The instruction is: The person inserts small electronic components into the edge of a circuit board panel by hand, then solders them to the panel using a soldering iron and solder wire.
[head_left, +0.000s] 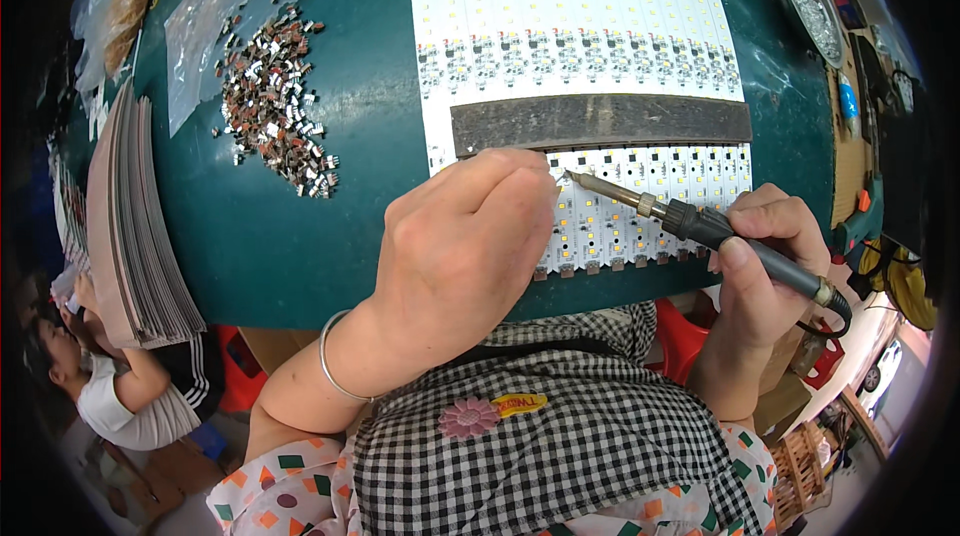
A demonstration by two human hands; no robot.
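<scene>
The white LED strip panel (650, 206) on my green desk (300, 236) looks thin, light and easily scorched. My right hand (755, 266) is wrapped shut around the soldering iron (700, 226) on its dark grip (never the metal tip). My left hand (470, 246) curls, fingertips pinched at the panel; what they pinch is hidden.

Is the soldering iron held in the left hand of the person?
No, the right hand grips the soldering iron, while the left hand rests on the white LED board.
</scene>
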